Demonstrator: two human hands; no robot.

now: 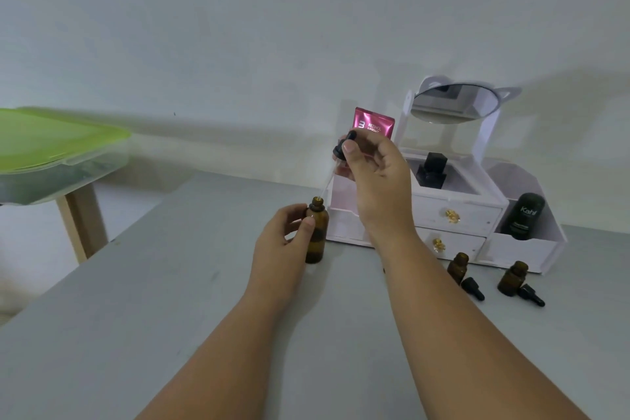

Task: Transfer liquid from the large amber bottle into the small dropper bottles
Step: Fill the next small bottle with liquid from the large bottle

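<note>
The large amber bottle (316, 235) stands upright and uncapped on the grey table (170, 300). My left hand (284, 242) grips its side. My right hand (375, 177) holds a black-bulbed dropper (343, 147) above it, and the clear glass tube slants down with its tip at the bottle's mouth. Two small amber dropper bottles (457, 268) (511, 278) stand open at the right, each with a black dropper cap (473, 288) (531, 295) lying beside it.
A white cosmetic organiser (453, 215) with drawers and a tilting mirror (455, 102) stands behind the bottles. It holds a pink sachet (373, 121), a black square bottle (432, 169) and a dark tube (523, 215). A green-lidded plastic box (51, 150) rests on a stool at left.
</note>
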